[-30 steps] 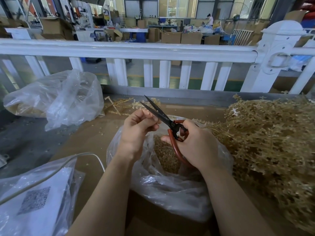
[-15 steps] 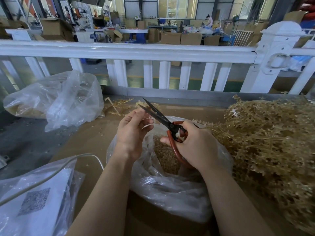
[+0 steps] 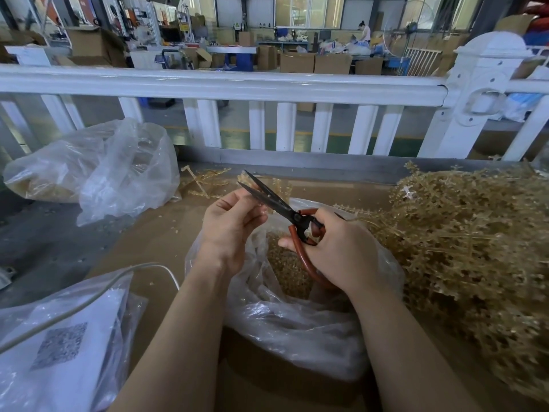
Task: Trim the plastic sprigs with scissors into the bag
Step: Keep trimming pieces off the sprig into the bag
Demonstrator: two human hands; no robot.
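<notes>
Nearest the camera, at lower left, a clear plastic packet (image 3: 59, 349) holding a white sheet printed with a QR code lies on the brown cardboard-covered table (image 3: 154, 236), with a pale cable (image 3: 89, 298) arcing over it. Both bare forearms reach forward above an open clear bag (image 3: 297, 325) at the centre, which contains a mound of small tan cut pieces (image 3: 285, 263).

The right hand (image 3: 338, 251) grips the red-brown handles of the scissors (image 3: 276, 203), fingers curled through and around the loops; the dark blades are parted and point up and to the left. The left hand (image 3: 231, 221) is held just beside the blades above the bag mouth, its fingers and thumb brought together as if pinching; whatever sprig it holds is too small or hidden to make out, so its grip cannot be told for certain.

To the right, a large heap of tan plastic sprigs (image 3: 463, 248) rests on the table, touching the bag's right side. Beyond the hands, a few loose sprigs (image 3: 208, 179) lie near the table's far edge. At far left, a second clear bag (image 3: 98, 171) lies crumpled and partly filled with tan material.

Behind the table runs a white railing (image 3: 225, 84) with a thick post at right. Past it, a workshop floor shows stacked cardboard boxes (image 3: 315, 62) and a distant person (image 3: 364, 31) at a bench.
</notes>
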